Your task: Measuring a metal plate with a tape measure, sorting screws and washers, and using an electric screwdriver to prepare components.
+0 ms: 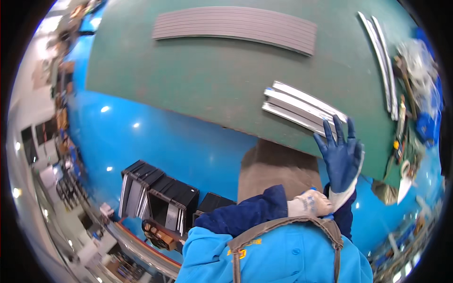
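Observation:
My right hand point(342, 162) wears a white glove with a dark blue coated palm. Its fingers are spread and nothing is in them; the fingertips overlap the near end of the silver metal profiles point(302, 108) on the green table. Whether they touch is unclear. Close to my chest, my left hand point(311, 203), gloved in white, is closed at the right wrist and grips the glove cuff point(340, 197). Some of the left fingers are hidden from view.
Long grey slats point(236, 26) lie side by side across the far part of the green table point(188, 75). At the right are two long silver strips point(380, 61), clear plastic bags point(420, 66) and scissors point(404, 181). Black crates point(172, 200) stand on the blue floor at left.

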A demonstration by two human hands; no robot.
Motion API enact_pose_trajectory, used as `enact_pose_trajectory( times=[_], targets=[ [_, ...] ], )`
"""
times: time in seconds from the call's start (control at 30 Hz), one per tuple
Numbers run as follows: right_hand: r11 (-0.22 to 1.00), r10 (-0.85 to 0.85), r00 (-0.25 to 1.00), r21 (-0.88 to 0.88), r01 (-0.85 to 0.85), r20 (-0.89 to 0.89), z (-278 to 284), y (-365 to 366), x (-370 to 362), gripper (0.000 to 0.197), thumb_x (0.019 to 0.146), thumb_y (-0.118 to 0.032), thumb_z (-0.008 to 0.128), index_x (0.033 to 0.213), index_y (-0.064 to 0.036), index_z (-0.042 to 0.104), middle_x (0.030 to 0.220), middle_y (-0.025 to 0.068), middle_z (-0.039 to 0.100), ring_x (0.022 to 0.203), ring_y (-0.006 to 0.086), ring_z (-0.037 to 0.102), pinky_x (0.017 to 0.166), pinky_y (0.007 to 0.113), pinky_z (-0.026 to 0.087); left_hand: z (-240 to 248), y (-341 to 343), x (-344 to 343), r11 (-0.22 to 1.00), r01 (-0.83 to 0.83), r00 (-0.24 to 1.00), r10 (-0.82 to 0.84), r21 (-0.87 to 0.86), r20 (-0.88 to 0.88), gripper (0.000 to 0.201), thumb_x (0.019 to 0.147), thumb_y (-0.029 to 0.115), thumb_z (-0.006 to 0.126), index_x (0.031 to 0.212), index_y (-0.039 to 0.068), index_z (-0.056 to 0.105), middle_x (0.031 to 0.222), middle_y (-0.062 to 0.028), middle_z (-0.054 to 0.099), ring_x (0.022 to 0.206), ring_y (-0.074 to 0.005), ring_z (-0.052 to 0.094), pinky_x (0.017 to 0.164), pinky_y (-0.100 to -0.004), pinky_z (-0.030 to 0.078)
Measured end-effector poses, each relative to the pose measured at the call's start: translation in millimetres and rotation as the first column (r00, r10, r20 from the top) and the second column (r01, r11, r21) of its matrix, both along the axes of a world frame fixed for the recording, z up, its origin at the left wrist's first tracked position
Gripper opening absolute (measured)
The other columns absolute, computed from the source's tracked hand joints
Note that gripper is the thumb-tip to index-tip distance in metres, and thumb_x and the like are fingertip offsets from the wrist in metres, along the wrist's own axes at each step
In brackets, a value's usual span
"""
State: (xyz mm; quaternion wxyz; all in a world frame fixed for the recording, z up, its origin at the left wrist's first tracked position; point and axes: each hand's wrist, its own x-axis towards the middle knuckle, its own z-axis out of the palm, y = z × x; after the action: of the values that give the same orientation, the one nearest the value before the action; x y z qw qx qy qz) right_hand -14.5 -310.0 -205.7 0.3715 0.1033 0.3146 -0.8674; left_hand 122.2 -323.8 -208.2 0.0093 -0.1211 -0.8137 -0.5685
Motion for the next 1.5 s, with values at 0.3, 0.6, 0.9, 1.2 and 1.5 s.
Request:
enact_pose_trajectory(
  times=[0.3, 0.6, 0.9, 1.2, 1.5],
  targets=[
    [0.637, 0.179, 0.711, 0.631, 0.443, -0.68, -78, 77, -42, 0.049, 0.089, 0.004, 0.058, 0.136, -0.0033, 0.049, 0.127, 0.0132, 0.06, 0.105, 0.0277, 0.065, 0.091, 0.034, 0.053, -34, -77, -46, 0.988, -0.097, 0.992, 0.106, -0.116, 0.067, 0.023, 0.076, 0.024, 0.07, 0.093, 0.009, 0.064, 0.086, -0.0077, 0.065, 0.077, -0.0263, 0.061, 0.071, -0.035, 0.05],
    [0.06, 0.873, 0.324, 0.74, 0.67, -0.365, -112, 69, -89, 0.045, 0.078, -0.006, 0.072, 0.122, -0.0079, 0.062, 0.109, 0.0092, 0.064, 0.09, 0.0248, 0.065, 0.08, 0.032, 0.052, -111, -197, -39, 0.456, -0.493, 0.771, 0.623, -0.741, -0.13, 0.09, 0.073, 0.062, 0.069, 0.144, 0.011, 0.045, 0.151, -0.0179, 0.035, 0.14, -0.0385, 0.031, 0.115, -0.0559, 0.021],
    [0.244, 0.862, 0.194, 0.718, 0.651, -0.469, -115, 73, -93, 0.032, 0.065, -0.012, 0.071, 0.096, -0.0125, 0.06, 0.092, 0.0034, 0.062, 0.079, 0.0258, 0.061, 0.074, 0.035, 0.048, -124, -198, -35, 0.619, -0.535, 0.795, 0.599, -0.576, -0.095, 0.092, 0.068, 0.05, 0.081, 0.142, 0.007, 0.045, 0.144, -0.0182, 0.044, 0.129, -0.0377, 0.047, 0.109, -0.0448, 0.037],
    [0.354, 0.869, 0.004, 0.628, 0.692, -0.495, -103, 131, -86, 0.016, 0.077, -0.015, 0.064, 0.093, -0.012, 0.064, 0.107, 0.0042, 0.066, 0.094, 0.0231, 0.064, 0.086, 0.035, 0.049, -87, -197, -96, 0.443, -0.089, 0.979, 0.205, -0.892, 0.004, 0.104, 0.057, 0.057, 0.077, 0.145, 0.016, 0.043, 0.146, -0.0163, 0.04, 0.138, -0.0414, 0.032, 0.115, -0.0559, 0.024],
    [-0.436, 0.701, 0.663, 0.578, 0.69, -0.263, -122, 363, -208, 0.05, 0.083, -0.021, 0.06, 0.131, -0.0105, 0.054, 0.113, 0.0208, 0.063, 0.093, 0.042, 0.062, 0.085, 0.045, 0.051, -71, -183, -95, 0.46, -0.073, 0.92, 0.373, -0.885, 0.119, 0.115, 0.038, 0.041, 0.087, 0.143, 0.021, 0.045, 0.15, -0.0148, 0.035, 0.143, -0.039, 0.025, 0.118, -0.059, 0.008]
  ],
)
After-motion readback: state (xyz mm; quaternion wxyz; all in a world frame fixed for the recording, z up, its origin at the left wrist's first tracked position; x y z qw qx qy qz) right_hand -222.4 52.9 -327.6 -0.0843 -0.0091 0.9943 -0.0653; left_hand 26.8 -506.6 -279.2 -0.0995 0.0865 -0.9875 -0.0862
